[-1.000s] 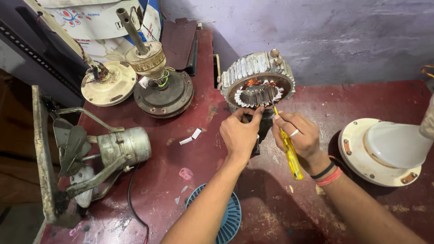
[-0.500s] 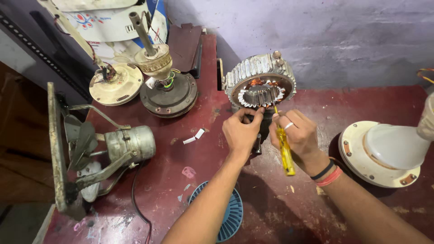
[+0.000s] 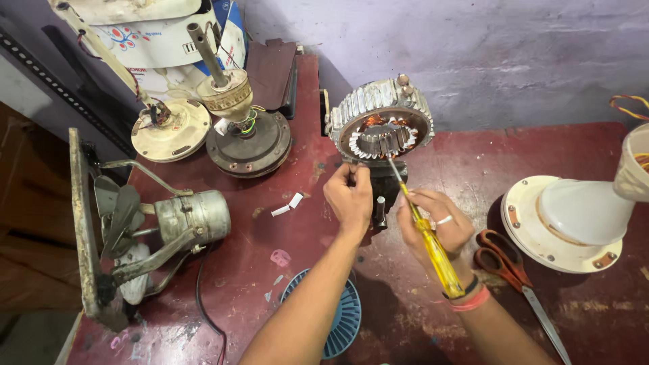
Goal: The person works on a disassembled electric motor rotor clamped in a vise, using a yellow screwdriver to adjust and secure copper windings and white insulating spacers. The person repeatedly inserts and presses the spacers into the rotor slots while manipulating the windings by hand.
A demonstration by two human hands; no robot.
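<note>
Stator [image 3: 384, 128], finned metal shell w/ copper windings, sits upright on a dark vise [image 3: 385, 192] at the back-centre of the red table [image 3: 581, 324]. Since a sec ago the yellow screwdriver [image 3: 426, 236] tip has moved up into the core slots. Right hand [image 3: 436, 226] grips the handle; left hand [image 3: 350, 196] pinches the vise top. White carton w/ blue-red print [image 3: 162, 40] sits back-left; small white paper slips [image 3: 287, 205] lie left of the vise.

The left hand [image 3: 350, 197] covers part of the black stand [image 3: 387, 188] under the stator [image 3: 382, 126]; the scissors [image 3: 517, 284] tip and blue fan grille [image 3: 339, 318] run off the bottom edge
</note>
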